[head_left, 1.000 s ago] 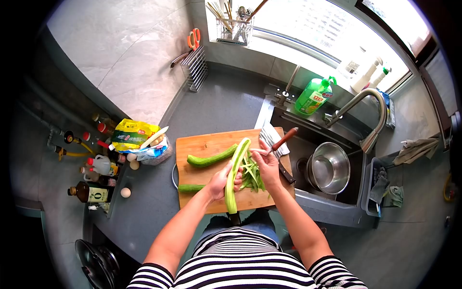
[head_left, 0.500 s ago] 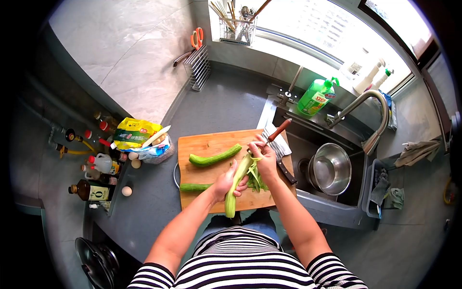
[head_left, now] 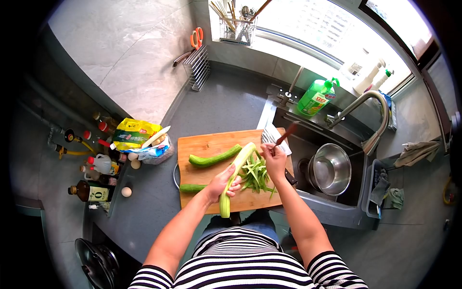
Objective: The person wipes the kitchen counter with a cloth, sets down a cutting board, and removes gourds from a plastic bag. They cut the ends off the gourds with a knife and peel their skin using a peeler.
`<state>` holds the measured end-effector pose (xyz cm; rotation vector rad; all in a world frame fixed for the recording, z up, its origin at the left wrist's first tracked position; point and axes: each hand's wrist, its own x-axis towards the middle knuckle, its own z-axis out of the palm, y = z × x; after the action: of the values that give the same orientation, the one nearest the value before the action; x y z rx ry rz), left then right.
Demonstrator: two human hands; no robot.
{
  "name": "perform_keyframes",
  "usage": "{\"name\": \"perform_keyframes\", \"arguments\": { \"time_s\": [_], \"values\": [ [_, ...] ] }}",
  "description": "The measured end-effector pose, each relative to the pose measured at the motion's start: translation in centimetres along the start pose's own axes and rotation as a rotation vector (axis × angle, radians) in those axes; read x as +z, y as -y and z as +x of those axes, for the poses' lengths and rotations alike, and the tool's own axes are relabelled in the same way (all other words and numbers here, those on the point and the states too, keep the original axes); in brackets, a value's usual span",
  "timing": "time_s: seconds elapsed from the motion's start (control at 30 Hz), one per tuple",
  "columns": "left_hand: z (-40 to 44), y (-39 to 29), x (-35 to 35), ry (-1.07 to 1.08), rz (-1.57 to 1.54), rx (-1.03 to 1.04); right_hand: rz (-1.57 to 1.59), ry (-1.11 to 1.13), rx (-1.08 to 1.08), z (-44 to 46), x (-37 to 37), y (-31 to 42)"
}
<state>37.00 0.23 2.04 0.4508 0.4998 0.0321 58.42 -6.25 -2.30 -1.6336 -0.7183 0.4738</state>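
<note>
My left hand [head_left: 224,186] is closed round a pale, mostly peeled green gourd [head_left: 246,155], which slants over the front of the wooden cutting board [head_left: 216,139]. My right hand [head_left: 275,161] is closed on a peeler [head_left: 287,134], whose reddish-brown handle sticks up past the fingers; its blade is hidden. Green peel strips [head_left: 256,174] lie heaped on the board between my hands. An unpeeled green gourd [head_left: 215,157] lies at the back left of the board, and another green piece [head_left: 194,188] lies below it. A black knife handle [head_left: 290,177] shows beside my right wrist.
Right of the board is a sink with a steel bowl [head_left: 331,169] and a curved faucet [head_left: 380,103]. A green soap bottle [head_left: 316,98] stands behind it. On the left are a yellow bag [head_left: 134,134], an egg [head_left: 126,191] and a dark bottle [head_left: 91,192].
My right hand has drawn away from the gourd with the peeler, moving right and down. The gourd has tilted, its lower end shifting left, and more of the peel heap shows.
</note>
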Motion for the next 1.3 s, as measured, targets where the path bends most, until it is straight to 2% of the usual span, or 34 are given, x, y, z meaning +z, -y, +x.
{"name": "perform_keyframes", "arguments": {
  "time_s": [0.07, 0.17, 0.23, 0.3, 0.33, 0.47, 0.57, 0.63, 0.77, 0.9, 0.97, 1.03, 1.07, 1.1, 1.13, 1.23, 1.3],
  "values": [
    [0.1, -0.1, -0.4, 0.016, -0.038, 0.0, -0.41, 0.105, -0.224, -0.7, -1.0, 0.5],
    [0.5, -0.3, -0.6, 0.061, -0.088, -0.002, -0.171, 0.016, -0.01, -1.0, -0.7, 1.0],
    [0.5, -0.4, -0.2, 0.082, -0.1, 0.01, 0.2, 0.033, 0.02, -0.9, 0.5, 1.6],
    [0.6, -0.3, 0.5, -0.02, 0.035, 0.038, 0.569, 0.042, 0.046, -0.7, 1.5, 2.5],
    [0.6, -0.2, 0.9, -0.069, 0.103, 0.053, 0.61, 0.127, 0.095, -0.5, 1.6, 3.1],
    [0.5, -0.3, 1.7, -0.07, 0.273, 0.032, 0.359, 0.196, 0.105, 0.0, 2.0, 4.3],
    [0.3, -0.3, 1.7, -0.065, 0.266, 0.021, 0.56, 0.084, 0.194, 1.3, 1.9, 2.5],
    [0.3, -0.4, 1.5, -0.067, 0.247, 0.004, 0.663, -0.044, 0.33, 1.1, 1.7, 3.4],
    [0.0, -0.5, 1.0, -0.048, 0.163, 0.024, 0.636, -0.189, 0.427, 0.9, 0.8, 3.4],
    [0.6, -0.5, 0.1, -0.06, 0.059, 0.067, 0.049, 0.12, 0.188, 0.3, -0.1, -0.3],
    [1.1, -0.6, 0.1, -0.077, -0.021, 0.086, 0.206, 0.087, 0.139, 0.0, 0.2, -1.3],
    [1.3, -0.5, 0.5, -0.121, -0.132, 0.095, 0.408, 0.059, 0.117, -1.2, 1.0, 1.8],
    [1.5, -0.4, 0.4, -0.121, -0.16, 0.09, 0.488, 0.143, 0.135, -2.1, 1.2, 3.1],
    [1.8, -0.4, 0.2, -0.12, -0.188, 0.085, 0.421, 0.218, 0.094, -2.9, 1.6, 3.3],
    [2.2, -0.4, 0.1, -0.118, -0.216, 0.08, 0.271, 0.26, -0.043, -3.6, 1.9, 3.4],
    [3.0, -0.3, -0.3, -0.088, -0.11, 0.108, 0.277, 0.443, 0.026, -5.4, 2.8, 4.0],
    [3.3, -0.2, -0.3, -0.096, -0.051, 0.078, 0.296, 0.485, 0.057, -6.0, 3.7, 4.0]
  ]
}}
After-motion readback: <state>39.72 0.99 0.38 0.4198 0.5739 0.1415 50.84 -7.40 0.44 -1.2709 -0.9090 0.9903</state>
